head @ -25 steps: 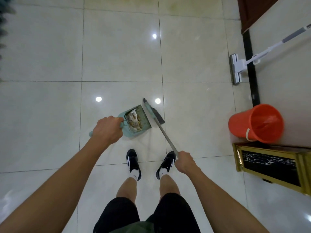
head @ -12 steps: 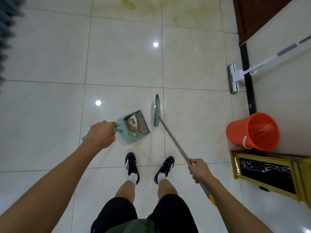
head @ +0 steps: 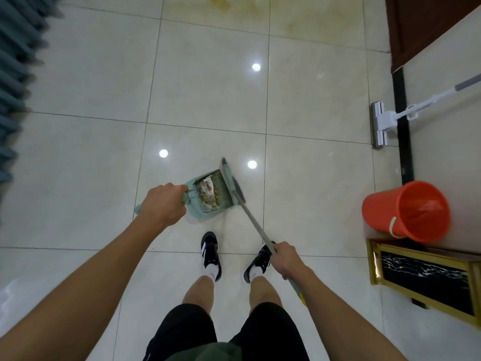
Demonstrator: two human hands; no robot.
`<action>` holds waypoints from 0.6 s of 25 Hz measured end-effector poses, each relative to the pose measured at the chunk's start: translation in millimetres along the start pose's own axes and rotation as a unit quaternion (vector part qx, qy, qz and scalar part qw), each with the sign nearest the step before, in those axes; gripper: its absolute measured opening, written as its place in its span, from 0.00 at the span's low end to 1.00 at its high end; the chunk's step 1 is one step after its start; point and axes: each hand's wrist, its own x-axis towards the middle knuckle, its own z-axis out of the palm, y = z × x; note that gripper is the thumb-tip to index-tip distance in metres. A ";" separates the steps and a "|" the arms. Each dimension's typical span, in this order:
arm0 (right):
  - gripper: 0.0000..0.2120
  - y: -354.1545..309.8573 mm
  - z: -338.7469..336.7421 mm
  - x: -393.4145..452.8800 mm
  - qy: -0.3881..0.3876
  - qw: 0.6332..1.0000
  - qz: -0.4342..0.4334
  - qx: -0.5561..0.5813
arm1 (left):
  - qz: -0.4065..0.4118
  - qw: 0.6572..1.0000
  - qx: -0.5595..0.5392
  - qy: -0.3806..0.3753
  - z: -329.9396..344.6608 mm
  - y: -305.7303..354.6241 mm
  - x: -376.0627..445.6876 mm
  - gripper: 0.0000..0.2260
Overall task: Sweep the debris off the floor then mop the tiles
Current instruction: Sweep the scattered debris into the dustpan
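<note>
Both hands gripping: left hand (head: 162, 204) dustpan (head: 208, 195), right hand (head: 285, 259) broom (head: 235, 188) at pan lip.

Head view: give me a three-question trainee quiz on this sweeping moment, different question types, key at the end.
1. True or false: the dustpan already holds debris.
2. Which hand grips the broom handle? A left hand; B right hand.
3. Fill in: the mop leans against the ____, beyond the orange bucket.

Key: 1 true; 2 B; 3 wall.
</note>
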 end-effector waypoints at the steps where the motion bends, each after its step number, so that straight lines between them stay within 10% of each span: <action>1: 0.19 -2.5 3.5 -4.2 -0.009 1.000 -0.001 0.005 | 0.003 1.000 -0.001 0.001 0.5 1.1 -0.4 0.08; 15: 0.16 -14.8 -15.8 2.8 0.086 0.988 -0.009 -0.130 | -0.019 1.000 -0.013 -0.004 -5.7 -20.6 -29.2 0.08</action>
